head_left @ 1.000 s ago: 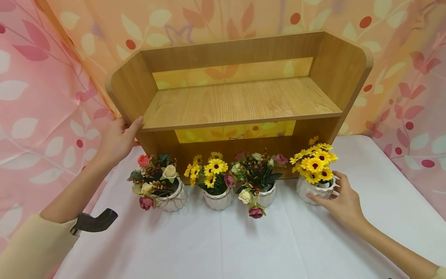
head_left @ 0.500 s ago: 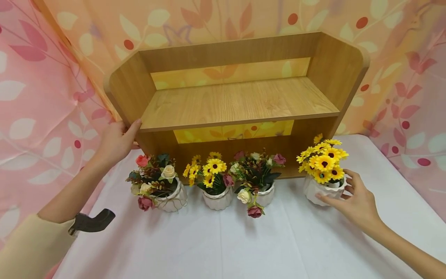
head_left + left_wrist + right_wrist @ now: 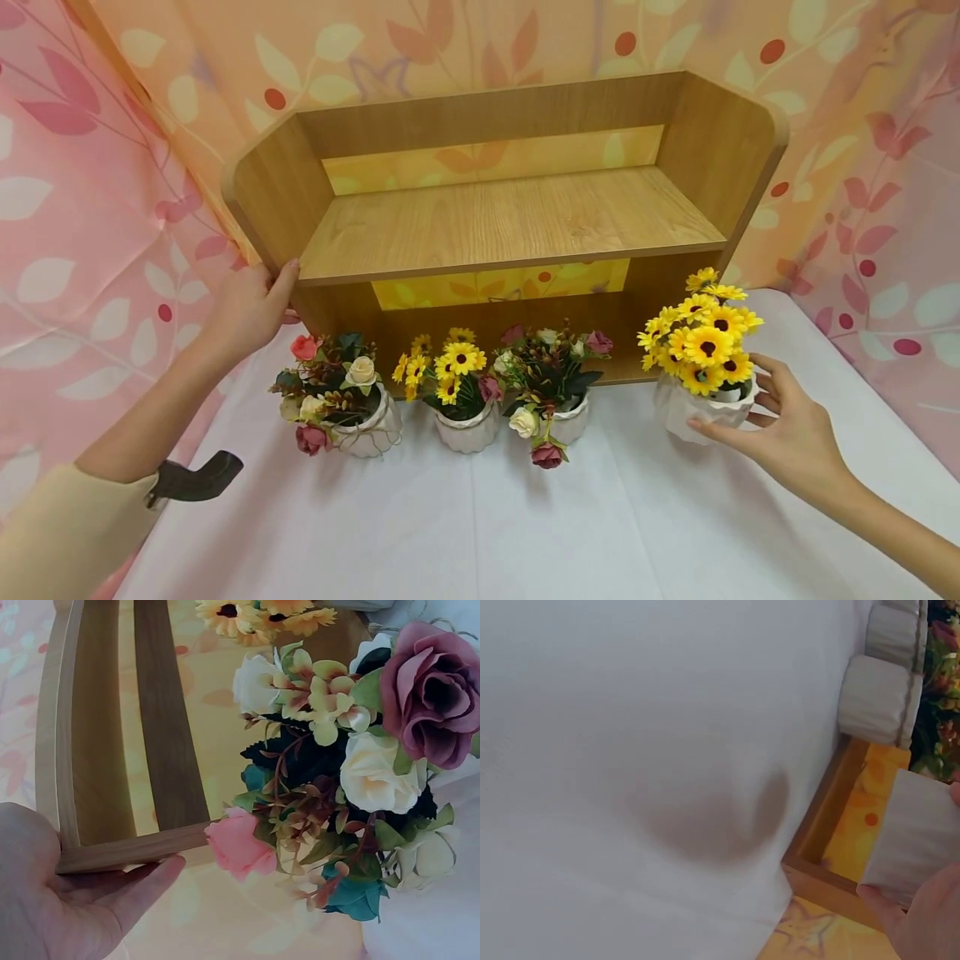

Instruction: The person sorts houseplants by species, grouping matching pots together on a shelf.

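A wooden two-tier shelf (image 3: 510,218) stands at the back of the table. My left hand (image 3: 249,310) grips the front edge of its left side panel, thumb on the inner face; the left wrist view shows fingers (image 3: 150,892) round the board. At the right, my right hand (image 3: 798,429) holds a white ribbed pot (image 3: 690,415) of yellow sunflowers (image 3: 705,337), thumb in front and fingers round the far side. In the right wrist view this pot (image 3: 913,836) hangs above the cloth, a hand shadow lying apart from it.
In front of the shelf stand three more white pots: mixed roses (image 3: 362,371) at left, small sunflowers (image 3: 461,358) in the middle, and dark roses with leaves (image 3: 555,375). A white cloth (image 3: 547,533) covers the table. Leaf-patterned curtains (image 3: 885,250) surround it.
My right hand has moved the sunflower pot to the right and slightly toward me, away from the shelf's front. My left hand keeps its grip on the side panel.
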`<state>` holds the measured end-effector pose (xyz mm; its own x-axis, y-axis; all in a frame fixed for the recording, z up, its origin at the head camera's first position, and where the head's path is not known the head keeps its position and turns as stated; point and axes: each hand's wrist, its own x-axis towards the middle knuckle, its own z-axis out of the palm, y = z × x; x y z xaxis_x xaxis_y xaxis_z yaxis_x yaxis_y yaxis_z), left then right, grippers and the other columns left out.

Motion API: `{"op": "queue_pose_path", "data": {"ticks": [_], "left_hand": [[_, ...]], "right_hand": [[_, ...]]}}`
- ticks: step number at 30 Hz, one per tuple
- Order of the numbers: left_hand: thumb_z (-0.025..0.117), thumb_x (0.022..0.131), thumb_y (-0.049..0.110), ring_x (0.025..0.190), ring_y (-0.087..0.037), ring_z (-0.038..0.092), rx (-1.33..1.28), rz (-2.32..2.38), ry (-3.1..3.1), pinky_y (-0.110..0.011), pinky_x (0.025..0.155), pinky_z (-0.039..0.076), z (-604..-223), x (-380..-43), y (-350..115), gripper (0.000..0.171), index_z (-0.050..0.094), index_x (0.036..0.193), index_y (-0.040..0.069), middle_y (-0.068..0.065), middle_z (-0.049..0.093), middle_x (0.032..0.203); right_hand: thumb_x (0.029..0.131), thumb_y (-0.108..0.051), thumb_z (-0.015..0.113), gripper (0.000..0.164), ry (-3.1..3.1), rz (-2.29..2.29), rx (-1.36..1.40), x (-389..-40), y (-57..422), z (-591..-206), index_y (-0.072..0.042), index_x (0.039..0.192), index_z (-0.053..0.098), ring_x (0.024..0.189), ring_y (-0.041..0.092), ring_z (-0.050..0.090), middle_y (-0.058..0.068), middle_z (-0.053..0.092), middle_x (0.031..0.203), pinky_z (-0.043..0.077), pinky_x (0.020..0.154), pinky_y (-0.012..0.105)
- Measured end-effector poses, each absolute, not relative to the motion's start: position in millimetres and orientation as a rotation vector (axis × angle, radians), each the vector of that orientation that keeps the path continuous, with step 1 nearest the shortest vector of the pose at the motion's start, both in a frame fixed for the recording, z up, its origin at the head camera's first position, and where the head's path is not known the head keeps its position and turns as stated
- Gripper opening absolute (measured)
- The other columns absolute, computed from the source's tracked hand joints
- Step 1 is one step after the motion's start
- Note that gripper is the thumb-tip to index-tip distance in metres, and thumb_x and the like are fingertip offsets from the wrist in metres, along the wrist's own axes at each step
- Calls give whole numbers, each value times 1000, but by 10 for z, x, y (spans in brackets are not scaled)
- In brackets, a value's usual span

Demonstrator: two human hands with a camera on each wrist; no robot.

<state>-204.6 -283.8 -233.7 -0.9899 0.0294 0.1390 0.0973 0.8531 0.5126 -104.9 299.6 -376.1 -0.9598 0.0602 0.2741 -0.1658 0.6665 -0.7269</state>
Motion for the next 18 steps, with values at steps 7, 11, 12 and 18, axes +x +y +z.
{"op": "queue_pose_path", "data": {"ticks": [7,11,12,18], "left_hand": [[25,115,44,109,-56,68,-69,-822,-2891,-28,58,56,-2367,-2029,-2824,73,42,146,-21,-42,62,128],[25,115,44,109,-56,67,-54,-824,-2891,-29,57,55,-2375,-2029,-2830,73,42,145,-21,-42,62,126],[25,115,44,108,-56,68,-53,-823,-2891,-29,57,55,-2377,-2031,-2831,73,42,144,-21,-42,62,125],[24,115,44,110,-56,68,-45,-825,-2907,-29,58,56,-2370,-2039,-2828,74,41,145,-21,-42,62,126]], "right_hand": [[73,-10,97,102,-2587,1175,151,-1027,2932,-3539,3,154,37,98,-22,56,44,54,138,45,74,-1],[70,-3,97,102,-2549,1180,215,-1037,2906,-3398,3,153,39,96,-29,49,42,57,135,46,74,-1],[69,-2,97,101,-2541,1183,227,-1042,2902,-3366,2,152,39,95,-28,52,40,59,133,47,75,0],[69,-2,98,97,-2505,1209,285,-1093,2862,-3165,-11,150,46,93,-19,62,-6,65,126,49,76,2]]}}
